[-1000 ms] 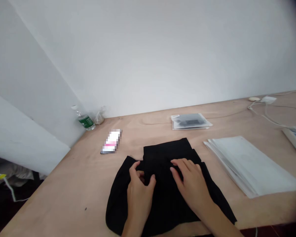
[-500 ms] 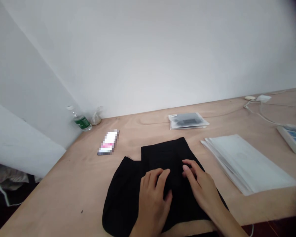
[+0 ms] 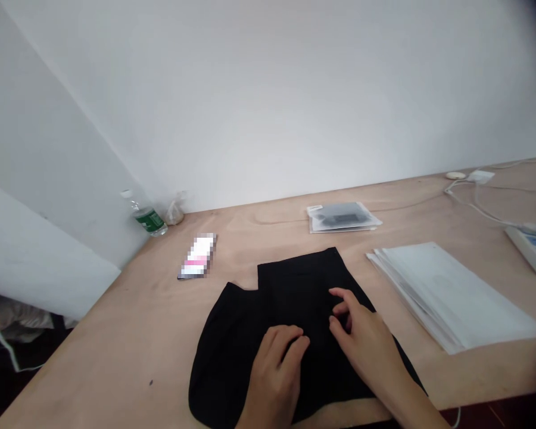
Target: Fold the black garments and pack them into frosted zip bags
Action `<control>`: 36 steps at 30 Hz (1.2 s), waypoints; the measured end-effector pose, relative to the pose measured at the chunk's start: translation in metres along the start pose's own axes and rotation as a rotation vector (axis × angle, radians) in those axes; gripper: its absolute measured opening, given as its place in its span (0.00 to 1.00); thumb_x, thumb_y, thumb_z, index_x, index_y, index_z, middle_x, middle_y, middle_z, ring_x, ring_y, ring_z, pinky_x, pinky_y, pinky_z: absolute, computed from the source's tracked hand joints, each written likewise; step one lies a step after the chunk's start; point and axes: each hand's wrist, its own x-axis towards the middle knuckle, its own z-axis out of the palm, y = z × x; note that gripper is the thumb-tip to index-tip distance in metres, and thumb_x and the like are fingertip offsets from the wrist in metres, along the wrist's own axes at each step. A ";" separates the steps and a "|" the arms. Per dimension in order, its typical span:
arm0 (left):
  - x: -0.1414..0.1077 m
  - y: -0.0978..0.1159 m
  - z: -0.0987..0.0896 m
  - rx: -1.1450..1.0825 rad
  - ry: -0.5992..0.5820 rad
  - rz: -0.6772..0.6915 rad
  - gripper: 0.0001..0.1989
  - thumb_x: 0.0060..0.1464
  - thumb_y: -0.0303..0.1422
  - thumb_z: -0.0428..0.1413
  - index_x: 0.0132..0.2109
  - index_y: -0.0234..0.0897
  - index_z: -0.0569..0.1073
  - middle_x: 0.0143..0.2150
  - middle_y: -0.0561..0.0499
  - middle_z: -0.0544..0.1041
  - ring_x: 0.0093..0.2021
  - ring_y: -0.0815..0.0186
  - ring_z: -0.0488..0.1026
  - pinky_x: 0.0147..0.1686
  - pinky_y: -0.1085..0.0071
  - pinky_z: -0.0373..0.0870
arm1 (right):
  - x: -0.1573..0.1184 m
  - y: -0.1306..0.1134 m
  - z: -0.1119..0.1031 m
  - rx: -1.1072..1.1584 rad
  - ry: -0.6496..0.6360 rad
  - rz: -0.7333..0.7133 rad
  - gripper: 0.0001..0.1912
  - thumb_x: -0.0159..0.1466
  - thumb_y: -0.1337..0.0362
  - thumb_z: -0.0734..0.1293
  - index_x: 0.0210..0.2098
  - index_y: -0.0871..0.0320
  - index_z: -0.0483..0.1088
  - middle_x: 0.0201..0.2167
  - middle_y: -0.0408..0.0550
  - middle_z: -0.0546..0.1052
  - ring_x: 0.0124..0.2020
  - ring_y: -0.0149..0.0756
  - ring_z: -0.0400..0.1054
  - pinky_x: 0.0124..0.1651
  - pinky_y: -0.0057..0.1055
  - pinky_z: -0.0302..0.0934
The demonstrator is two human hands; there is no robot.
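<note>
A black cloth [image 3: 295, 286] lies spread on the wooden table, with a notch in its far edge to the left of the middle. My left hand [image 3: 279, 363] rests on the cloth near its front, fingers bent and a little apart, with nothing seen in it. To the right, my right hand [image 3: 361, 330] is over the cloth's right part, its forefinger stretched out and the thumb apart from it. It holds nothing that I can see.
Right of the cloth is a stack of whitish plastic bags [image 3: 455, 298]. A smaller packet [image 3: 343, 217] lies near the wall. A phone [image 3: 199, 256] and a bottle [image 3: 149, 219] are at the left. A white device [image 3: 533, 247] and cables are at the far right.
My left hand has moved back toward the front edge and its thumb has drawn in. The fingers of my right hand have shifted slightly over the cloth.
</note>
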 end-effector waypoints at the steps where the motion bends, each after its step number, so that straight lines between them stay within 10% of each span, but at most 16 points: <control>1: 0.000 0.000 0.001 -0.011 -0.011 0.012 0.15 0.52 0.16 0.48 0.42 0.34 0.71 0.40 0.46 0.73 0.40 0.64 0.69 0.38 0.67 0.72 | 0.000 -0.002 -0.001 -0.033 0.052 -0.035 0.18 0.59 0.66 0.59 0.49 0.54 0.61 0.35 0.46 0.73 0.35 0.40 0.68 0.37 0.38 0.61; 4: 0.000 0.001 0.004 -0.022 -0.011 0.036 0.15 0.52 0.17 0.48 0.43 0.35 0.71 0.41 0.46 0.75 0.42 0.63 0.70 0.40 0.66 0.73 | 0.001 -0.013 0.001 -0.078 0.141 -0.208 0.17 0.61 0.66 0.56 0.50 0.55 0.61 0.48 0.50 0.70 0.47 0.40 0.65 0.46 0.40 0.60; 9: 0.007 0.002 0.000 -0.134 -0.060 -0.025 0.13 0.53 0.19 0.48 0.40 0.36 0.72 0.38 0.47 0.76 0.38 0.65 0.73 0.37 0.68 0.74 | 0.010 -0.017 0.020 -0.266 -0.061 -0.447 0.23 0.64 0.65 0.54 0.59 0.60 0.56 0.60 0.51 0.59 0.61 0.41 0.49 0.57 0.43 0.54; 14: 0.022 0.002 0.000 -0.065 -0.099 -0.158 0.13 0.55 0.26 0.50 0.48 0.38 0.69 0.47 0.46 0.74 0.52 0.61 0.68 0.49 0.61 0.68 | 0.015 0.001 0.033 -0.367 -0.164 -0.440 0.27 0.65 0.59 0.52 0.61 0.64 0.52 0.63 0.55 0.50 0.64 0.43 0.40 0.59 0.47 0.49; 23: 0.027 -0.023 0.022 0.216 -0.611 -0.258 0.35 0.57 0.46 0.43 0.65 0.32 0.45 0.66 0.41 0.46 0.65 0.53 0.41 0.59 0.47 0.49 | 0.016 0.008 0.028 -0.329 -0.221 -0.456 0.29 0.64 0.58 0.53 0.63 0.60 0.47 0.65 0.53 0.45 0.65 0.41 0.34 0.61 0.46 0.46; 32: 0.025 -0.021 0.019 0.249 -0.584 -0.211 0.39 0.52 0.54 0.46 0.65 0.41 0.44 0.67 0.43 0.45 0.65 0.48 0.39 0.56 0.45 0.51 | 0.016 0.014 0.017 -0.191 -0.319 -0.397 0.30 0.65 0.53 0.52 0.63 0.56 0.45 0.65 0.50 0.46 0.65 0.39 0.36 0.62 0.46 0.44; 36: 0.026 -0.020 0.019 0.234 -0.600 -0.239 0.39 0.51 0.56 0.43 0.64 0.41 0.48 0.67 0.45 0.46 0.65 0.47 0.39 0.57 0.44 0.50 | 0.021 0.051 -0.015 -0.267 -0.106 -0.218 0.31 0.64 0.51 0.53 0.63 0.57 0.48 0.64 0.52 0.49 0.64 0.42 0.41 0.60 0.46 0.47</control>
